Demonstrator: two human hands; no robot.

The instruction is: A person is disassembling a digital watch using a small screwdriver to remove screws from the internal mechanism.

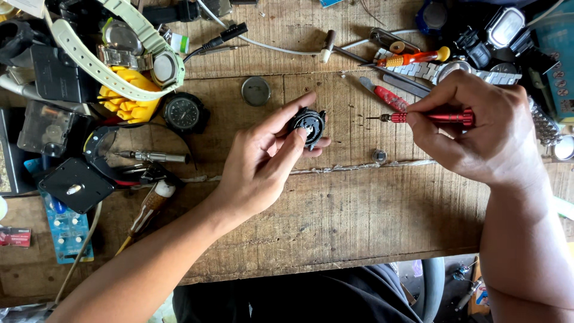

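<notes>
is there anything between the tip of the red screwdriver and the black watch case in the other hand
Nothing visible. The right hand holds the red screwdriver with its tip pointing at the black watch case pinched in the left hand. Only bare wooden bench lies in the gap; the small round part sits below that line.

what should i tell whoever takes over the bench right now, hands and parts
Left hand: holds the open black watch case by its edges, inside facing up, above the wooden bench.
Right hand: grips a red screwdriver, tip pointing at the case but short of it.
Round metal back cover lies on the bench behind the case; a small round part lies between the hands.
Done: back is off. Left: work inside the case, then refit the cover.
</notes>
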